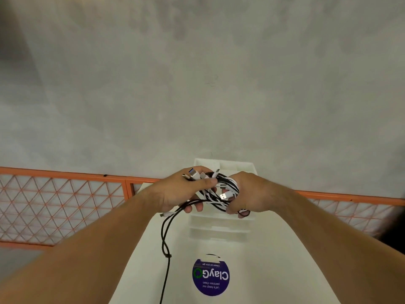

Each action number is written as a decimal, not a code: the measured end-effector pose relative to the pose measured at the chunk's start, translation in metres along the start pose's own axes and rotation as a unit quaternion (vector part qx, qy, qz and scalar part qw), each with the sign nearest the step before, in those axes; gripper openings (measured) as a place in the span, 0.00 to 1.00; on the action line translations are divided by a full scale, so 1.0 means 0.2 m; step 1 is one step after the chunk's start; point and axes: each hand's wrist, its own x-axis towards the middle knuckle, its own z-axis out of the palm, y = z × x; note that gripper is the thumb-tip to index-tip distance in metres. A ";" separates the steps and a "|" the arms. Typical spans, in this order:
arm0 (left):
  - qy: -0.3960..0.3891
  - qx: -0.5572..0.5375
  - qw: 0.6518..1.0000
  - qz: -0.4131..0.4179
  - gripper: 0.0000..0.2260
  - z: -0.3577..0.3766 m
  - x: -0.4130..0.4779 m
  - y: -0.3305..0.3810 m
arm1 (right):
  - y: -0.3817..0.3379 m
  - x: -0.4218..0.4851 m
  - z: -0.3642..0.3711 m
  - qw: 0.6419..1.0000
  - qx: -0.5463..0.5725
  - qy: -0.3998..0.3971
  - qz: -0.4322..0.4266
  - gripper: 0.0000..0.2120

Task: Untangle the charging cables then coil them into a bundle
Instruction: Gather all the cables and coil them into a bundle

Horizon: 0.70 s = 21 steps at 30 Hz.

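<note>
**Plugs in one hand, tangle in the other**

I hold the knotted black and white charging cables (221, 190) up over the white table (269, 266), I judge so that loose ends can drop free; one black strand (164, 235) hangs down. My left hand (175, 193) pinches several plug ends under the thumb. My right hand (248, 194) curls round the bunched loops, wrist bent inward.

Single head-worn wide-angle view; faces forward-down; near left hand (177, 191), right hand (247, 194).

I'm at a white table (274, 270) with a round blue sticker (210, 276) on it. Orange mesh fence (61, 205) behind, and grey concrete (197, 84) beyond that.
</note>
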 end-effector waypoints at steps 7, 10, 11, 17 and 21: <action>-0.114 -0.070 0.989 -0.063 0.24 -0.06 0.01 0.00 | -0.09 -0.01 -0.08 0.975 -0.221 -0.030 0.013 0.09; -0.175 -0.089 0.977 -0.087 0.32 -0.11 0.02 0.02 | -0.16 -0.01 -0.08 0.947 -0.321 -0.024 0.005 0.08; -0.197 -0.074 0.973 -0.093 0.32 -0.13 0.02 0.03 | -0.18 -0.02 -0.07 0.937 -0.348 -0.020 -0.002 0.07; -0.221 0.274 0.928 -0.121 0.23 -0.04 0.04 0.16 | -0.27 0.00 -0.01 0.893 -0.448 -0.034 -0.006 0.09; -0.130 0.397 0.906 -0.070 0.20 0.07 0.07 0.14 | -0.28 0.00 -0.03 0.897 -0.439 -0.036 0.015 0.11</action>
